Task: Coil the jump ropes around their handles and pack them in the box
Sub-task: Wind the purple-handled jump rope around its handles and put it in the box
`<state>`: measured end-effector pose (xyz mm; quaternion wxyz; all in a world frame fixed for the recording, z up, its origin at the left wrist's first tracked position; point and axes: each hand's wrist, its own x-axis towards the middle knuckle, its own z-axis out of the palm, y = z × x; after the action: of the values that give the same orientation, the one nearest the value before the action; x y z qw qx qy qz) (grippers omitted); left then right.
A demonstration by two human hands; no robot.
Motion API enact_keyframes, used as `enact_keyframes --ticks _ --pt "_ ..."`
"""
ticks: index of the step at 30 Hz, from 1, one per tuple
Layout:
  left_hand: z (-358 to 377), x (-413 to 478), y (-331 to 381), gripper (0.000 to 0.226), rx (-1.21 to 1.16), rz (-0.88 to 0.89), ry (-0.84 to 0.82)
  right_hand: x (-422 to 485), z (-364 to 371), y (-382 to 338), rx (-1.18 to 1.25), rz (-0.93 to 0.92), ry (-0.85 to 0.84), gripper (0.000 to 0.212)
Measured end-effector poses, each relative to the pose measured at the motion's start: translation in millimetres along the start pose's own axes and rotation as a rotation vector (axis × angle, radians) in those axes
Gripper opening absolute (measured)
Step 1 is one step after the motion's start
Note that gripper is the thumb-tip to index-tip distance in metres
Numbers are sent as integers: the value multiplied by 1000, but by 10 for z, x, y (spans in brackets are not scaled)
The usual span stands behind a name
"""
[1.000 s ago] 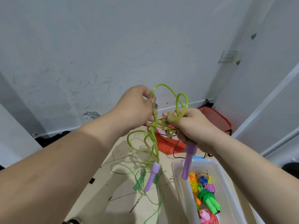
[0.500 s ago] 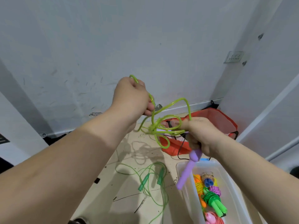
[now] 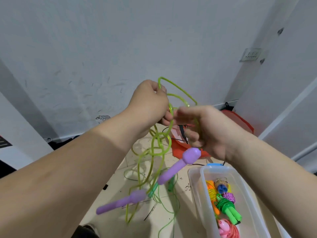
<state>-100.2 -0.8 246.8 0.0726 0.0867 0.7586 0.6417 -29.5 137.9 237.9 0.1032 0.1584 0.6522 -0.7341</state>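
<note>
Jump rope (image 3: 161, 146): lime-green, looped, held aloft between both grips.
Left grip (image 3: 151, 103): pinches a top loop.
Right grip (image 3: 211, 133): curled round the cord above one purple handle (image 3: 176, 167).
Other handle (image 3: 120, 202): dangles lower.
Box (image 3: 194, 182): lower right, below the right grip.

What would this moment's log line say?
phase: untangling | left hand: grips green rope | right hand: grips rope above purple handle | other handle: dangling | box: rope not in
</note>
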Motion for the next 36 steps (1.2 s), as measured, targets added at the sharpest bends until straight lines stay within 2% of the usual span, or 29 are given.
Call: enact_keyframes --ticks 4,8,10,12,14,17,20,23,27,31,34,36 --pt "-49 -10 101 18 -182 -26 80 -15 48 95 -132 -114 -78 25" --pt "-52 -46 135 24 -305 -59 21 31 15 162 -237 -168 149 14" --pt "-44 -48 93 18 -202 -62 -18 68 -5 183 -181 -169 212 14" --pt "-70 -59 22 16 83 -5 -52 91 -9 159 -83 -212 224 16" --pt "-80 -111 -43 18 379 53 -200 107 -8 121 -23 -228 227 16" --pt "-23 -207 -110 15 466 89 -388 103 -9 61 64 -235 200 12" --pt "25 -171 -171 9 503 214 -385 73 -25 -1 137 -243 158 6" --pt "56 -132 -210 6 664 329 -364 37 -66 -64 212 -253 161 9" --pt "141 -189 -196 19 723 460 -289 49 -129 -86 268 -267 175 12" --pt "108 -158 -184 27 625 388 -174 11 -166 -54 36 -257 249 27" --pt "45 -115 -190 30 532 284 -125 -41 -199 -46 -97 -183 165 16" --pt "24 -114 -208 30 538 285 -148 -34 -206 -20 -211 -165 156 15"
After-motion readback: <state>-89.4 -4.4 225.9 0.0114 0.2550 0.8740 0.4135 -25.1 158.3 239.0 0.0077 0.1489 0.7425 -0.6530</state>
